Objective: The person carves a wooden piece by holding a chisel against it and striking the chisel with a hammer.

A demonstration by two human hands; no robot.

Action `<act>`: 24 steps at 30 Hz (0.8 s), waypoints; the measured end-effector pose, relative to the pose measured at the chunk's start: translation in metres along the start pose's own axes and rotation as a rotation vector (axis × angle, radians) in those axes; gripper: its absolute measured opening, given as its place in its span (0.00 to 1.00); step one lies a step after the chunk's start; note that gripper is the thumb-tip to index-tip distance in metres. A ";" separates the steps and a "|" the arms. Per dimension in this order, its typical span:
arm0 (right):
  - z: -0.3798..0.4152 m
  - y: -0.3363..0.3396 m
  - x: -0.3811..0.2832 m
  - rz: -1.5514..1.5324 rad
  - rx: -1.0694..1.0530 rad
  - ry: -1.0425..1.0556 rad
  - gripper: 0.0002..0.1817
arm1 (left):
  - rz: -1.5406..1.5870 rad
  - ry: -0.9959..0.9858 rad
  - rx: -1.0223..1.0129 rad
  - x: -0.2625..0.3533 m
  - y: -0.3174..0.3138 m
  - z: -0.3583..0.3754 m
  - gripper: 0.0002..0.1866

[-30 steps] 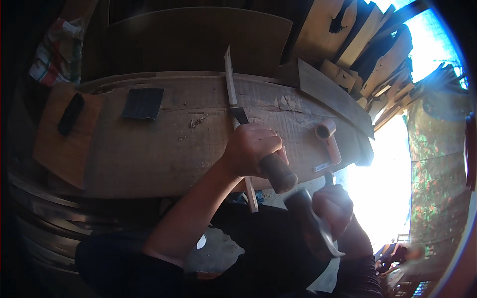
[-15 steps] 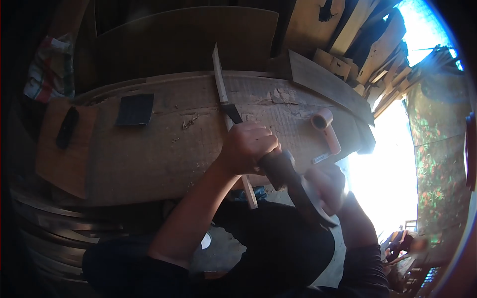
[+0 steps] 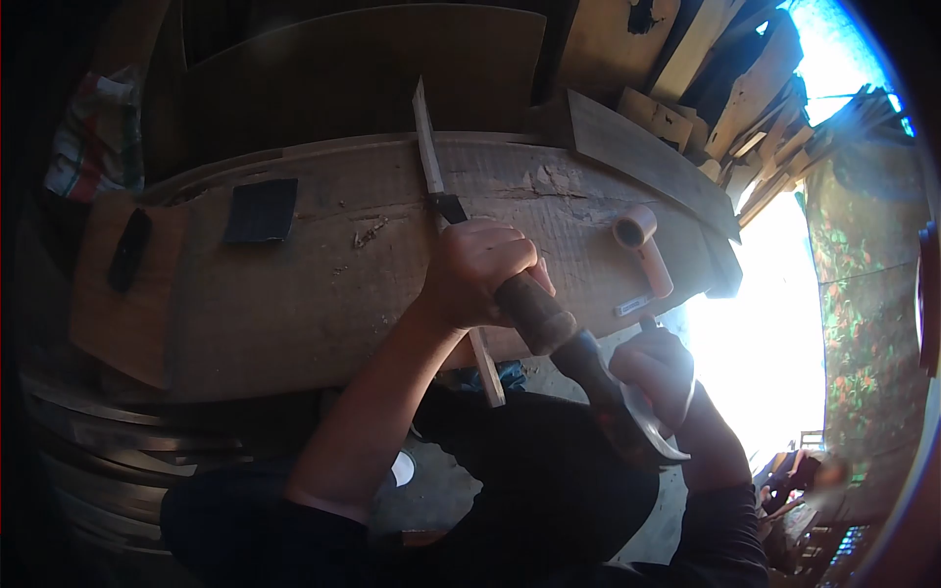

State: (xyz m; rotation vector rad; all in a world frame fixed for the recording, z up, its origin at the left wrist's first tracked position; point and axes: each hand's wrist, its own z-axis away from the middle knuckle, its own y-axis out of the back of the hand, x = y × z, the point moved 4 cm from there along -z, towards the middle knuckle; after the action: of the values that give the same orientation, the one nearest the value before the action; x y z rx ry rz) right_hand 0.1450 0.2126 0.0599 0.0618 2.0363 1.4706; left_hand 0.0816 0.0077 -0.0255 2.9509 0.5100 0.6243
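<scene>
My left hand (image 3: 485,265) is wrapped round a long tool with a brown wooden section (image 3: 534,312); its dark end (image 3: 449,207) lies against a narrow wooden strip (image 3: 428,147). The strip runs across the workbench (image 3: 294,323) and beneath my left hand, past the near edge. Toward my lap the tool continues as a dark part with a curved, shiny metal edge (image 3: 655,431). Beside this edge my right hand (image 3: 657,367) is closed, and a small dark end shows above its fingers. What its fingers grip is not clear.
A dark square sheet (image 3: 262,211) and a board with a black object (image 3: 130,250) lie at the left of the bench. Two pinkish cylinders (image 3: 649,260) are at its right. Wood pieces (image 3: 765,108) lean behind. A person (image 3: 794,480) shows at lower right.
The tool's curved end has shifted right and slightly down, and its shiny edge shows more. My left hand has moved slightly up and left. My right hand is less blurred.
</scene>
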 end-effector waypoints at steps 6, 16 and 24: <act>-0.002 0.002 -0.003 -0.078 0.207 0.204 0.09 | -0.010 -0.022 -0.049 0.006 -0.002 0.011 0.14; 0.020 -0.014 0.012 -0.069 0.182 -0.200 0.15 | 0.098 -0.064 -0.157 0.038 -0.016 0.019 0.12; 0.031 -0.028 0.028 -0.295 0.317 -0.286 0.20 | -0.069 -0.077 -0.294 0.013 -0.016 0.002 0.11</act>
State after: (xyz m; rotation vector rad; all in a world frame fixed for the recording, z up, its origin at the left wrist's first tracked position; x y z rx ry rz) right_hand 0.1470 0.2385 0.0167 0.0909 1.9269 0.8977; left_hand 0.0888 0.0272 -0.0245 2.6570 0.4656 0.5256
